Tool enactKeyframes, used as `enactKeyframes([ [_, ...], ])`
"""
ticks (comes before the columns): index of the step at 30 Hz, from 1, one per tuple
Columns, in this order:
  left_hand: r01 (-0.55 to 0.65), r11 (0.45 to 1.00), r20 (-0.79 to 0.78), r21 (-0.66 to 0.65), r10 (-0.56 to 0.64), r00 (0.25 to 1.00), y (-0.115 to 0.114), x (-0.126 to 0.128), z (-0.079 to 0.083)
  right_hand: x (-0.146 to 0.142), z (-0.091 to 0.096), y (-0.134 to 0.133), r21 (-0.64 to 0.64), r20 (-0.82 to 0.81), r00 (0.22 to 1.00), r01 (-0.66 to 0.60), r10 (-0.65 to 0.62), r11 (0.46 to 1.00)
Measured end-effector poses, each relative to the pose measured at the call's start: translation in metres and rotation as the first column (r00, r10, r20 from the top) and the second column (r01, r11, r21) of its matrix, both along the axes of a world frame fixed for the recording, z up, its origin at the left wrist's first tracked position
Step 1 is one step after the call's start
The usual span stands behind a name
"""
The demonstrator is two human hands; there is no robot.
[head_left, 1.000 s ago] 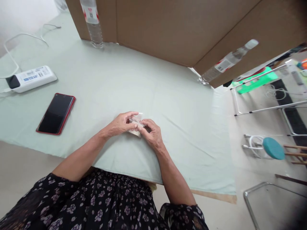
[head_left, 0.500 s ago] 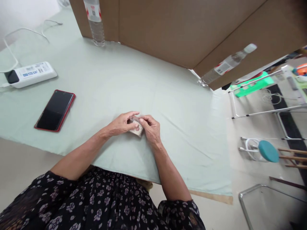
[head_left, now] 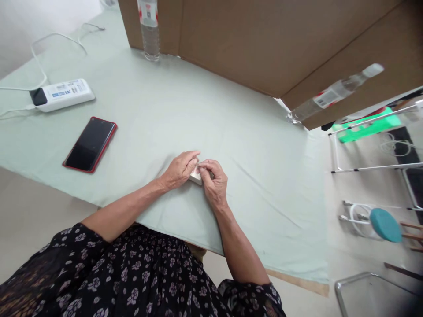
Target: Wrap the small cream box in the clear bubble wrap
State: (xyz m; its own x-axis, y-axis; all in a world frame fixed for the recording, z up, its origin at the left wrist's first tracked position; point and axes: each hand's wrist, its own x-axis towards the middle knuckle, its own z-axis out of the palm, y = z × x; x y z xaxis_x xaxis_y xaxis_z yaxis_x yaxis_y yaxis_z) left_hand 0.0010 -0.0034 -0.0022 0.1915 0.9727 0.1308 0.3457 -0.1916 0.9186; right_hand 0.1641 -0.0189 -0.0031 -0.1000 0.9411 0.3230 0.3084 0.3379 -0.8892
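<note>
Near the front edge of the table, both hands are on a small pale block like a deck of cards (head_left: 195, 177), with faint reddish marks on its top face. My left hand (head_left: 181, 169) curls round its far and left sides, the thumb lying over it. On the right, the thumb and fingers of my right hand (head_left: 214, 179) pinch together at its upper right corner. What sits between those fingertips is too small to make out. Much of the block is hidden under the hands.
A phone in a red case (head_left: 90, 144) and a white power bank (head_left: 66, 95) with cables lie to the left. Two water bottles (head_left: 151, 42) stand by a tall cardboard panel (head_left: 231, 48) at the back. A teal stool (head_left: 385, 225) is on the floor at right.
The left fingers and thumb have closed further over the block, covering more of it. The right fingertips have drawn together at its corner. The whole view has shifted slightly.
</note>
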Motion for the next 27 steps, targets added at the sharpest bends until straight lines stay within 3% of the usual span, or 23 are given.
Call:
enactKeyframes([
  [4,0.006,0.999,0.055,-0.044,-0.004,0.999,-0.001,0.001,-0.001,0.009,-0.001,-0.002,0.152,0.215,0.972,-0.134,0.1,0.979],
  [7,0.044,0.993,0.112,-0.111,-0.032,0.993,0.003,-0.005,0.003,0.015,-0.006,-0.003,0.197,0.343,0.93,-0.209,0.132,0.958],
  [14,0.117,0.965,0.157,-0.236,-0.08,0.984,0.012,-0.018,0.008,0.015,-0.014,-0.003,0.235,0.377,0.922,-0.187,0.088,0.954],
  [17,0.084,0.98,0.121,-0.183,-0.063,0.991,0.011,-0.016,0.007,0.015,-0.013,-0.002,0.282,0.406,0.913,-0.166,0.039,0.945],
  [23,0.027,0.999,0.02,0.025,-0.028,0.999,0.012,-0.012,0.005,0.013,-0.014,0.004,0.248,0.394,0.918,-0.157,0.048,0.956],
  [27,-0.021,1.0,0.014,0.015,0.021,1.0,0.013,-0.015,0.004,0.011,-0.017,0.006,0.285,0.427,0.904,-0.152,0.017,0.946],
])
